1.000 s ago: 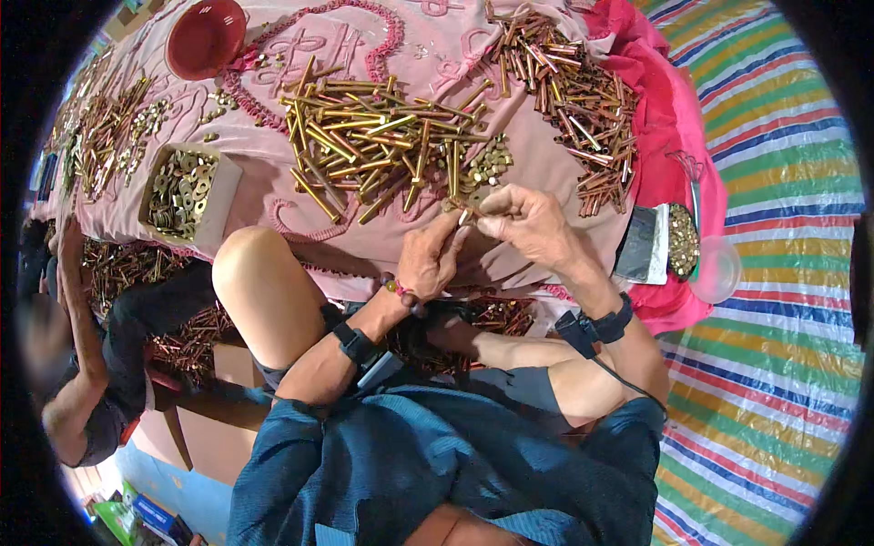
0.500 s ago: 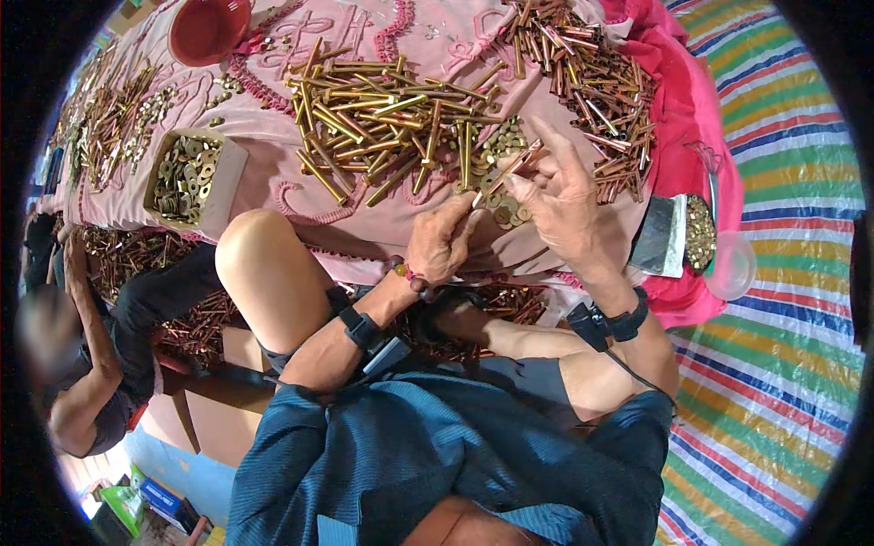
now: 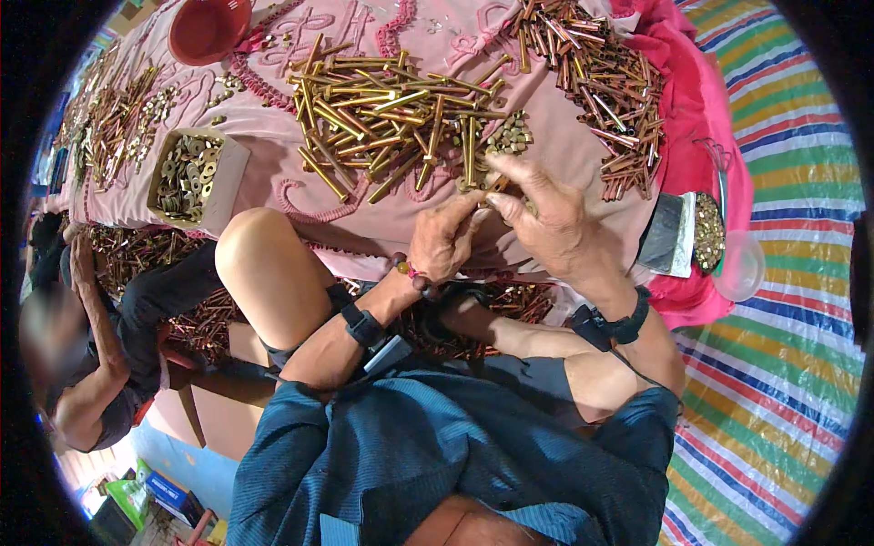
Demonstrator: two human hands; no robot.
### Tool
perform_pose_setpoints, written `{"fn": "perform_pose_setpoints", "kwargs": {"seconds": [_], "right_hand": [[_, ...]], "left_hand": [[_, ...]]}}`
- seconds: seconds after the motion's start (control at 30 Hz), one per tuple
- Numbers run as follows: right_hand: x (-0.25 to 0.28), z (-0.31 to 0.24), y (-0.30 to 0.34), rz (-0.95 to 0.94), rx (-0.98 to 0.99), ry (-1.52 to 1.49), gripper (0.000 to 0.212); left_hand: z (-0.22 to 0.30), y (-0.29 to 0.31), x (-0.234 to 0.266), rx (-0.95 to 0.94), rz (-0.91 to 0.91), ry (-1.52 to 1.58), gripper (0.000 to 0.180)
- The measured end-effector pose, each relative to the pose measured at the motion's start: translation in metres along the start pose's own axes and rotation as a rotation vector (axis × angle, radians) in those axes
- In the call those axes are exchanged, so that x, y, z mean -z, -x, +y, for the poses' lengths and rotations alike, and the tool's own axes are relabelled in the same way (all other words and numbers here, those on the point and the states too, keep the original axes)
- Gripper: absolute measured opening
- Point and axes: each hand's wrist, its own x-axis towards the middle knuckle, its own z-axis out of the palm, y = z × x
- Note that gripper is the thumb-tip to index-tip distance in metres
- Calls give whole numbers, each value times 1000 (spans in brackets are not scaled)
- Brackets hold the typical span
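My left hand [image 3: 444,238] is closed with its fingertips pinched together, and whatever lies in them is mostly hidden. Against it, my right hand [image 3: 551,223] pinches a slim brass-coloured metal rod [image 3: 501,185], only a short part of which shows. The fingertips of both hands meet at the front of the cloth. Just beyond them lie small nuts [image 3: 512,135] in a cluster. Long brass-coloured bolts [image 3: 382,114] form a loose pile ahead of my left hand. To the far right of it is a heap of copper-coloured metal tubes [image 3: 605,91].
A carton of washers [image 3: 232,177] stands at left, with a red bowl [image 3: 209,32] behind it. A tray of small metal parts [image 3: 708,232] and a clear plastic cup [image 3: 742,271] sit at right. Another person's arm [image 3: 102,332] shows at far left. More bolts lie below the pink cloth [image 3: 264,150].
My right hand has come down and turned, bringing the rod in to my left fingertips. The nuts beyond show more clearly now. My left hand has hardly moved.
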Motion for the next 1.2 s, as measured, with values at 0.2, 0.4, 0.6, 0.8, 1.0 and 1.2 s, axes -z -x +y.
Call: {"fn": "perform_pose_setpoints", "kwargs": {"seconds": [0.2,0.4,0.6,0.8,1.0,1.2], "right_hand": [[-2,-1,6,-33,81,128,43],[-2,-10,8,-78,74,190,42],[-11,-12,13,-46,45,148,41],[-28,-10,26,108,-351,-39,28],[-44,-8,25,207,-299,14,17],[-50,-9,35,272,-323,82,17]], "left_hand": [[2,-2,-1,-98,35,17,37],[-3,4,1,-20,20,102,35],[-16,4,0,-138,55,34,24],[-21,0,-8,-234,155,62,14],[-22,1,-2,-138,48,36,20],[-16,-1,-3,-274,110,13,14]]}}
